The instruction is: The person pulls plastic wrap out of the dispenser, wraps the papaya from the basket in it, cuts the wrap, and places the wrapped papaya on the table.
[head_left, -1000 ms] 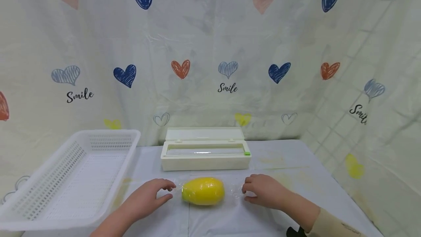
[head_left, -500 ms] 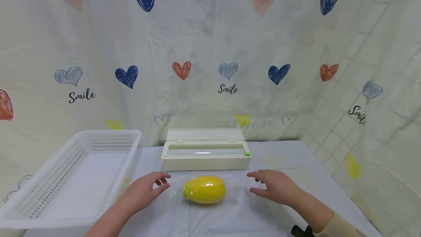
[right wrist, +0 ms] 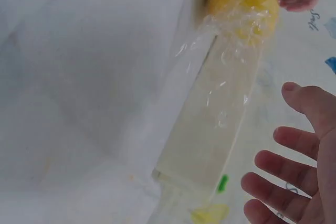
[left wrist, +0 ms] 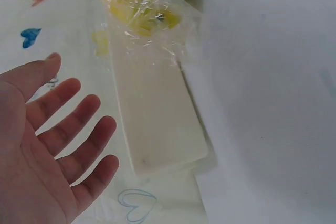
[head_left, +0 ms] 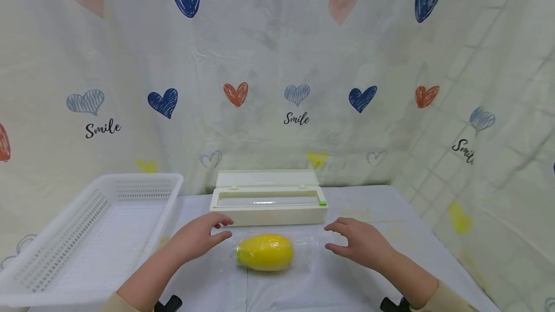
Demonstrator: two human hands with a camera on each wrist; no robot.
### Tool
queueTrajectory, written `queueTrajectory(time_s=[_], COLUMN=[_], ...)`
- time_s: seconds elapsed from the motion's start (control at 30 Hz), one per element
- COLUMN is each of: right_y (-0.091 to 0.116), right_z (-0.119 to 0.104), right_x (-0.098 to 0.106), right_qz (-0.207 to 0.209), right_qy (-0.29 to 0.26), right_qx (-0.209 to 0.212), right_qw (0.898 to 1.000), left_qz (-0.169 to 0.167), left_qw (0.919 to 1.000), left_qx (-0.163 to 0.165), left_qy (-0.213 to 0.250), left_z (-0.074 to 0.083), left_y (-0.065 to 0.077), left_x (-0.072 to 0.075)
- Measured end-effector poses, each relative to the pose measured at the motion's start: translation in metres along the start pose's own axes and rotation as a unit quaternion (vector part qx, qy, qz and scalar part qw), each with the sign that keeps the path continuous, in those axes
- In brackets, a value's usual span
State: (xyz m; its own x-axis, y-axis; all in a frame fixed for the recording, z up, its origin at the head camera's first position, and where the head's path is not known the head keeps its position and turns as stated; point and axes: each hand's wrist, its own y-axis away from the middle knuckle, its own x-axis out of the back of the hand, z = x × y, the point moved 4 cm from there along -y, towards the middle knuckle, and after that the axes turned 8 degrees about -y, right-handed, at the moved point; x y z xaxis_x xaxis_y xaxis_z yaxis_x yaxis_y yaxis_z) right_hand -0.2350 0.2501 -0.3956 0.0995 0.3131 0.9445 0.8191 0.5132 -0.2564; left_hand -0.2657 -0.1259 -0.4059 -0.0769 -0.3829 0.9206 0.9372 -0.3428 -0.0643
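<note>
We can barely trace the clear film [head_left: 305, 252] around the yellow fruit [head_left: 265, 253], lower centre of the head view; the left wrist view crops the fruit's top. Left hand [head_left: 200, 237] and right hand [head_left: 362, 240] hold nothing, fingers spread, the left higher than half a second ago. The lid-up white box [head_left: 269, 216], mid-frame, contains a pale, shiny strip [head_left: 269, 201]; the left edge cuts the basket [head_left: 65, 298].
</note>
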Motion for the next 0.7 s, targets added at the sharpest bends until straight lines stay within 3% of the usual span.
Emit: queueTrajectory(time_s=[0.17, 0.37, 0.53, 0.7], right_y=[-0.016, -0.034, -0.044, -0.049], right_z=[-0.030, -0.064, -0.082, -0.083], right_x=[-0.008, -0.030, -0.050, -0.062], right_qz=[-0.011, -0.042, -0.055, -0.066], right_qy=[0.033, 0.061, 0.074, 0.082], right_qx=[0.053, 0.086, 0.107, 0.099], right_qw=[0.998, 0.993, 0.990, 0.989], left_qz=[-0.067, -0.152, -0.214, -0.231], left_qw=[0.9966, 0.9859, 0.9733, 0.9676], left_qx=[-0.045, -0.064, -0.078, -0.101], left_qy=[0.017, 0.026, 0.026, 0.012], left_z=[0.006, 0.013, 0.017, 0.022], left_y=[-0.025, -0.052, -0.058, -0.056], left_x=[-0.005, -0.019, -0.031, -0.041])
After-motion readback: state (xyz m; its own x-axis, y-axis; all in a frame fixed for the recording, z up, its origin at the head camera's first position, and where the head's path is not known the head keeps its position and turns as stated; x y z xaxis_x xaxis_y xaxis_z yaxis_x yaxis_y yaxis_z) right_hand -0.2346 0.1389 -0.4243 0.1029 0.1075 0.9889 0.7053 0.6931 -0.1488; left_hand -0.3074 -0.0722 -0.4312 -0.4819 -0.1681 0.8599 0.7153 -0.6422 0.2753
